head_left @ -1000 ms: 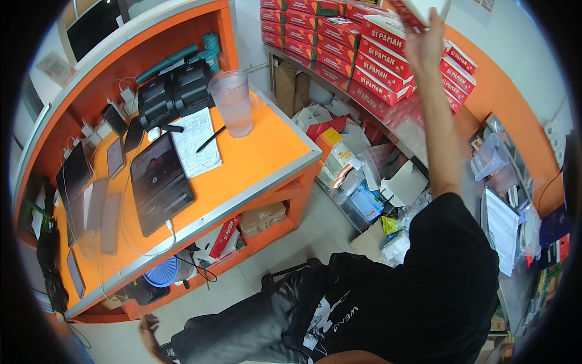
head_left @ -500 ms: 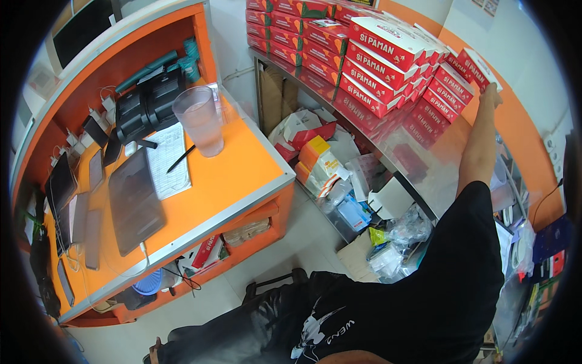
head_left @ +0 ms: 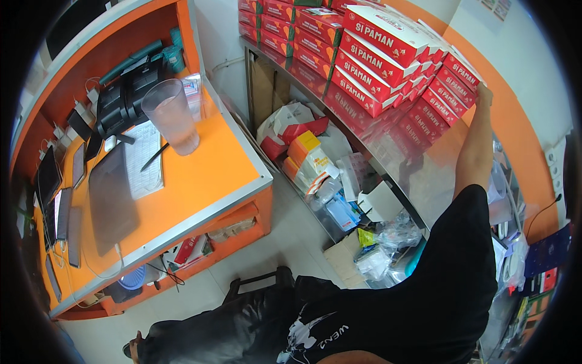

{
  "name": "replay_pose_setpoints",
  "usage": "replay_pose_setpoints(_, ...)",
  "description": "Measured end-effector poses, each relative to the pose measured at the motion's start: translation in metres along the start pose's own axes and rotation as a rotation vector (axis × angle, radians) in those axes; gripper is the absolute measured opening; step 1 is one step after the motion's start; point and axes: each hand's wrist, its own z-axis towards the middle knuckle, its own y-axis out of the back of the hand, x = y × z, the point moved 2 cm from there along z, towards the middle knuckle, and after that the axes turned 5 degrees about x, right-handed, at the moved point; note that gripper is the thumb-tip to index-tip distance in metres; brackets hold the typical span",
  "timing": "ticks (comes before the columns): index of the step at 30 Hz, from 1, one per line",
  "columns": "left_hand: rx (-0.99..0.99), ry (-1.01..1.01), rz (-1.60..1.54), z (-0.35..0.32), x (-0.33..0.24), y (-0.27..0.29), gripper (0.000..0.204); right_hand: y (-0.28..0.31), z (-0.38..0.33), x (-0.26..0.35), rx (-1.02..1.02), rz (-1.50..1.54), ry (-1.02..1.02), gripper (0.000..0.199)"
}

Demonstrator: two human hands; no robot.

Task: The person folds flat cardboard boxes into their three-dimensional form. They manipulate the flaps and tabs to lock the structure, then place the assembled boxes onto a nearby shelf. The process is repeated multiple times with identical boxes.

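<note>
Orange desk: The big desk (head_left: 227,182) is on the left, with a gray edge.
Shiny table: The metal table (head_left: 433,182) is on the right and holds lots of boxes.
Piles of boxes: The red and white boxes (head_left: 377,64) sit in neat piles, one on top of another, at the far part of the table.
Box by the hand: This red box (head_left: 462,71) lies on top of the pile at the right end.
Tablet: The flat, dark tablet (head_left: 112,203) lies on the desk, with a white wire at its near end.
Paper: The white paper (head_left: 144,167) lies just beside the tablet.
Cup: The tall, see-through cup (head_left: 171,118) stands near the paper.
Right hand: This hand (head_left: 484,97) is at the near end of the top box and touches it. The fingers are mostly hidden, so I can't tell how wide they are or if they grip it.
Left hand: This hand (head_left: 136,347) is low down, by a dark shoe. I can't tell if it holds something.
Pen: The black pen (head_left: 154,157) lies on the paper.
</note>
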Motion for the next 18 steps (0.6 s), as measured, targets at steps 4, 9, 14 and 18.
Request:
replay_pose_setpoints(4,-0.016,0.015,0.047,-0.006,-0.001,0.002,0.040,0.005,-0.036,0.015,-0.098,-0.358,0.005,0.070)
replay_pose_setpoints(9,-0.033,0.023,0.091,-0.009,-0.007,0.004,0.042,0.010,-0.046,0.011,-0.152,-0.469,0.052,0.073)
replay_pose_setpoints(14,-0.054,0.023,0.131,-0.026,0.001,0.005,0.044,0.006,0.011,-0.011,-0.205,-0.764,0.171,0.082)
replay_pose_setpoints(18,-0.053,-0.030,0.206,-0.045,0.029,-0.007,0.046,0.005,0.021,0.002,-0.240,-1.010,0.293,0.072)
